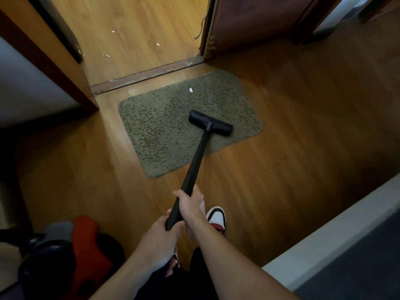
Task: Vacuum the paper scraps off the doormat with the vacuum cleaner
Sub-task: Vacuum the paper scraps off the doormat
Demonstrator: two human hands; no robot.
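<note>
Gripping the black wand (195, 163) of the vacuum cleaner with both hands, the person stands on the wooden floor (292, 131) just short of the doormat (151, 131). Right hand (191, 204) is the higher one on the tube, fingers wrapped tight round it; left hand (161, 237) is closed over the tube's near end, just below the right. Both are full, firm holds on the wand, nothing loose.

Follow the tube forward and there's the floor head (211, 122), a black T-shaped nozzle, sitting flat on the doormat, toward its right edge and nearer the front edge than the far one. The mat is a shaggy olive-brown rectangle with rounded corners, lying skewed on the floor right before the door threshold (147, 75).

One white paper scrap (191, 89) lies on the mat, up near its far edge, clearly apart from the nozzle and beyond it. More small white scraps (157, 44) are scattered on the lighter floor past the threshold, off the mat altogether.

Down at the bottom, a white, black and red sneaker (217, 218) stands on the floor just beside the right hand. Something red and dark (86, 245) sits at the lower left; too dim to make out.
</note>
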